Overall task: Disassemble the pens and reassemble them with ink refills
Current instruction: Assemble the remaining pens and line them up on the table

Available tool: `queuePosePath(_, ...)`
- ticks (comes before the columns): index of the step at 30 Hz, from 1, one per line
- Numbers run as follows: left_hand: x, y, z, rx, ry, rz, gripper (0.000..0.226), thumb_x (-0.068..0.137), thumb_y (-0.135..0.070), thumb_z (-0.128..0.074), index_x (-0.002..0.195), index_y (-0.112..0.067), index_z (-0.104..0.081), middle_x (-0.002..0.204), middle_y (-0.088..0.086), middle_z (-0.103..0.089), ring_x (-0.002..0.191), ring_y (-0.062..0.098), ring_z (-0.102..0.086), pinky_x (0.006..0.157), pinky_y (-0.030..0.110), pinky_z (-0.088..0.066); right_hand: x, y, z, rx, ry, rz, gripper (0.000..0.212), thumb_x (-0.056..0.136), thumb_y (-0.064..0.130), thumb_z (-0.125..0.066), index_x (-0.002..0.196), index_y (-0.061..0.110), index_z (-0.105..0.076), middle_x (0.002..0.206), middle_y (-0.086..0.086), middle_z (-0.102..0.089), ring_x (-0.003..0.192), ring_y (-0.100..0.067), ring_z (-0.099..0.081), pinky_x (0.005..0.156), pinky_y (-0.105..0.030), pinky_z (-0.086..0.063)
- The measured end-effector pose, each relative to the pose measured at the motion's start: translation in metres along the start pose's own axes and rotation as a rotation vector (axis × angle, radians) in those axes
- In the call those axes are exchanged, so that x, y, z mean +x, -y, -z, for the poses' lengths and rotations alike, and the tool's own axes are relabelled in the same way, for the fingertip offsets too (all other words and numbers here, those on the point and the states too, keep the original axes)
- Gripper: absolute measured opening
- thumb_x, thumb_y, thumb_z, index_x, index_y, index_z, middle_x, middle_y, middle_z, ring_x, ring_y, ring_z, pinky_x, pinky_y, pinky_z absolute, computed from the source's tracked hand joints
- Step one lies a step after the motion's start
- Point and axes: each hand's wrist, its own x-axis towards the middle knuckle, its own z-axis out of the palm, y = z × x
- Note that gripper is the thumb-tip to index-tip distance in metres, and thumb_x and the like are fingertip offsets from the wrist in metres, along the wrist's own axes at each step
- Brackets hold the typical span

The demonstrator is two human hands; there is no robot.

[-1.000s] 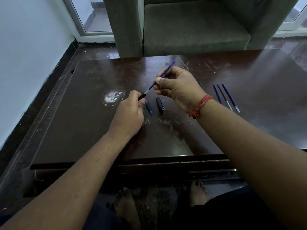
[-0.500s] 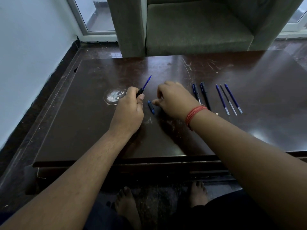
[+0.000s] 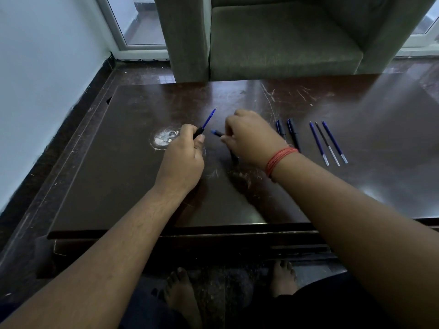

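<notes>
Left hand [image 3: 181,160] is closed on a black barrel [image 3: 199,133], w/ blue refill [image 3: 209,118] sticking out its far end. Right hand [image 3: 251,136] pinches a blue-tipped pen piece [image 3: 217,132] just right of it. Line piece up w/ refill axis, keep barrel steady, thread gently.

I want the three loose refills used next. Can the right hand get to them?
Probably yes. The three refills lie bare on the table, just beyond the right hand, but it already grips a pen piece.
</notes>
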Motion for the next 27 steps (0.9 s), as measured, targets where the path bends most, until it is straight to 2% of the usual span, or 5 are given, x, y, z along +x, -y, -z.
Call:
queuePosePath(4,0.001,-0.001,0.0,0.006,0.013,-0.002,0.014,0.105,-0.023,-0.041,0.098,-0.012,-0.048,0.077,0.007,-0.06,0.067,0.021,-0.055,0.057,0.038,-0.043,-0.005,-0.022,0.022,0.275,-0.013,-0.108,0.018,0.093,0.027,-0.064,0.09,0.011,-0.056,0.085,0.001,-0.062,0.075,-0.017,-0.058,0.061,-0.024,-0.044)
queuePosePath(10,0.001,0.001,-0.002,0.003,0.047,0.009,0.015,0.104,-0.024,-0.041,0.097,-0.013,-0.049,0.076,0.008,-0.061,0.065,0.025,-0.056,0.057,0.046,-0.048,-0.008,-0.041,0.029,0.903,-0.12,-0.175,0.012,0.09,0.004,-0.067,0.091,0.006,-0.055,0.077,-0.01,-0.064,0.064,-0.017,-0.066,0.06,-0.031,-0.059)
queuePosePath(14,0.0,0.001,-0.003,0.03,0.067,-0.002,0.015,0.104,-0.024,-0.041,0.097,-0.014,-0.049,0.075,0.007,-0.06,0.063,0.024,-0.056,0.056,0.046,-0.047,-0.008,-0.042,0.028,0.942,-0.134,-0.152,0.005,0.094,0.003,-0.06,0.099,0.001,-0.06,0.079,-0.01,-0.06,0.066,-0.017,-0.065,0.06,-0.037,-0.06)
queuePosePath(21,0.0,0.0,-0.003,0.081,0.092,-0.052,0.012,0.104,-0.02,-0.042,0.095,-0.016,-0.049,0.072,0.002,-0.057,0.06,0.017,-0.051,0.051,0.031,-0.038,-0.006,-0.044,0.026,0.847,-0.198,-0.119,0.008,0.096,0.005,-0.057,0.101,0.003,-0.063,0.082,-0.007,-0.063,0.07,-0.017,-0.067,0.056,-0.032,-0.058)
queuePosePath(27,-0.001,-0.001,-0.004,0.098,0.108,-0.076,0.011,0.104,-0.019,-0.045,0.092,-0.02,-0.046,0.07,-0.001,-0.053,0.057,0.012,-0.048,0.05,0.026,-0.031,-0.004,-0.042,0.023,0.791,-0.197,-0.103,0.007,0.095,0.005,-0.059,0.099,0.008,-0.064,0.082,-0.007,-0.065,0.067,-0.012,-0.066,0.052,-0.026,-0.053)
